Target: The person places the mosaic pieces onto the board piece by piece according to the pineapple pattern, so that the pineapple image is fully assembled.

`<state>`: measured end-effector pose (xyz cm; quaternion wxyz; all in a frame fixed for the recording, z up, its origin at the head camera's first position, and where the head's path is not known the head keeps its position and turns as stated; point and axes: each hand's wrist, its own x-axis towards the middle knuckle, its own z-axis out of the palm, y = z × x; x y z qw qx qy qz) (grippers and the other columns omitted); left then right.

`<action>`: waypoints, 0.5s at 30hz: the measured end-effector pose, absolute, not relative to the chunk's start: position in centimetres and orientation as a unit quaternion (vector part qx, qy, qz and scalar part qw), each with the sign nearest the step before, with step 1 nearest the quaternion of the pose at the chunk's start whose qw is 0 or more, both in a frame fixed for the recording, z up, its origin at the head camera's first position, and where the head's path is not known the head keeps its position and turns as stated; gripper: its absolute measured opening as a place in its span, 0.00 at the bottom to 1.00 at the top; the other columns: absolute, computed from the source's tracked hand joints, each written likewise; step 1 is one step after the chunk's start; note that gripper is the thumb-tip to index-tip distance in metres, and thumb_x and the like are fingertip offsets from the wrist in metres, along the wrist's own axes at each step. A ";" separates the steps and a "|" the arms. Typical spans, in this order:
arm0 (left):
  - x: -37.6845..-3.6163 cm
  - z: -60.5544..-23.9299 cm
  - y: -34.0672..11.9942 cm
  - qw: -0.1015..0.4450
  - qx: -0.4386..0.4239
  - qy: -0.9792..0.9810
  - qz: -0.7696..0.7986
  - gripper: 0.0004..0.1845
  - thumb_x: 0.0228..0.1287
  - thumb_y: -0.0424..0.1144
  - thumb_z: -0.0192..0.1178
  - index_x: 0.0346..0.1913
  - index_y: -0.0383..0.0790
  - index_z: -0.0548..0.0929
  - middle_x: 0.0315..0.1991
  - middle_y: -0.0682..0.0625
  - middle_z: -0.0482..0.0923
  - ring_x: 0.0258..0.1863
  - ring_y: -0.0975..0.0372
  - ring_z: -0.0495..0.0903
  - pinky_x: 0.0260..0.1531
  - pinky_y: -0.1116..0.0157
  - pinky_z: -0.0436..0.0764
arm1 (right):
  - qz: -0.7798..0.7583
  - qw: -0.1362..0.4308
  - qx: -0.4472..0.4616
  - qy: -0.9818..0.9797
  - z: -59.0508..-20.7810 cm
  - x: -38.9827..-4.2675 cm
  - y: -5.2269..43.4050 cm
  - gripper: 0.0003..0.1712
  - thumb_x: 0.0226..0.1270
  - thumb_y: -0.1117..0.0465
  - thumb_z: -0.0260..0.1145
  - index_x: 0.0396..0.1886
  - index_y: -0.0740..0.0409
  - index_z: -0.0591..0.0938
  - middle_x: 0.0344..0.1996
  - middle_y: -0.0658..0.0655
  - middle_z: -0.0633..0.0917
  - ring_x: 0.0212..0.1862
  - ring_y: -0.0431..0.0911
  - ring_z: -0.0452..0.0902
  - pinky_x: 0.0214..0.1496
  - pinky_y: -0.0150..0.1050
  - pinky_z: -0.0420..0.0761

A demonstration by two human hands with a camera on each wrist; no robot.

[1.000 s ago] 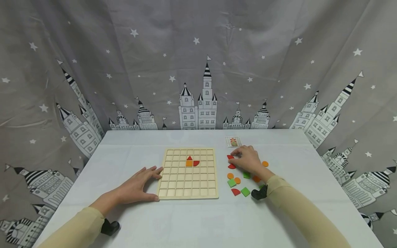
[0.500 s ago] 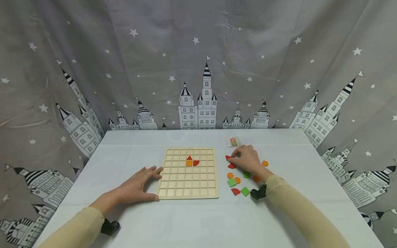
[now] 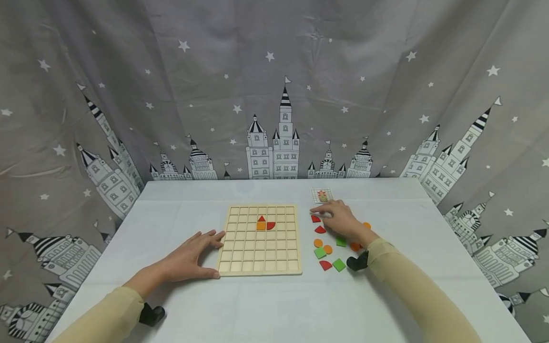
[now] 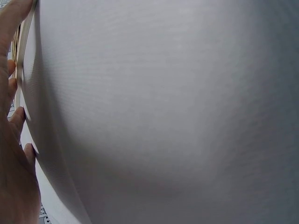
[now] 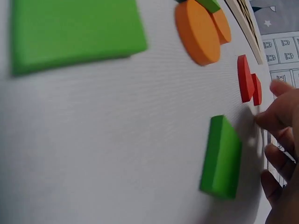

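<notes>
My left hand (image 3: 186,259) rests on the table with fingers spread, its thumb and fingertips touching the left edge of a wooden grid board (image 3: 257,252). Set in the board's cells are a red triangle (image 3: 262,218), an orange square (image 3: 261,226) and a red quarter circle (image 3: 270,226). Right of the board, my right hand (image 3: 343,222) hovers low with its fingers extended, beside two loose red quarter-circle pieces, the upper one (image 3: 315,218) and the lower one (image 3: 320,229). In the right wrist view, both red pieces (image 5: 245,79) lie just past the thumb, and nothing shows between the fingers.
A small picture card (image 3: 321,195) lies beyond my right hand. Several green squares (image 3: 339,265), orange circles (image 3: 318,243) and another red quarter circle (image 3: 325,265) are scattered near my right forearm. A grey castle-print curtain (image 3: 193,95) hangs behind the white table (image 3: 266,309).
My right hand's index finger has straightened and reached further left, away from the thumb. The upper red quarter circle shifted slightly left and is now less covered. My left hand stays in place.
</notes>
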<state>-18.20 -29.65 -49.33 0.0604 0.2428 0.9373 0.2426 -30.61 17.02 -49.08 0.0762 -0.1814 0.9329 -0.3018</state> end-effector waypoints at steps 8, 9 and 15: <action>-18.1 -49.4 -29.6 0.061 0.244 0.936 0.245 0.45 0.47 0.71 0.72 0.62 0.46 0.78 0.79 0.51 0.61 0.79 0.47 0.55 0.79 0.44 0.46 | -0.280 0.088 -0.211 0.932 -48.8 -31.0 17.2 0.19 0.71 0.63 0.61 0.51 0.37 0.90 0.61 0.54 0.77 0.65 0.55 0.63 0.70 0.58 0.65; -18.1 -49.4 -29.6 0.060 0.245 0.936 0.246 0.44 0.47 0.71 0.72 0.62 0.46 0.78 0.79 0.51 0.61 0.79 0.47 0.55 0.79 0.44 0.46 | -0.281 0.088 -0.206 0.933 -48.8 -31.0 17.4 0.17 0.71 0.61 0.63 0.50 0.38 0.90 0.60 0.54 0.77 0.64 0.55 0.63 0.69 0.58 0.66; -18.1 -49.3 -29.7 0.057 0.244 0.938 0.241 0.45 0.46 0.72 0.72 0.62 0.47 0.78 0.79 0.51 0.61 0.78 0.47 0.55 0.79 0.43 0.46 | -0.277 0.084 -0.175 0.941 -49.2 -31.1 18.3 0.08 0.66 0.50 0.72 0.44 0.38 0.88 0.62 0.54 0.76 0.65 0.55 0.62 0.72 0.59 0.65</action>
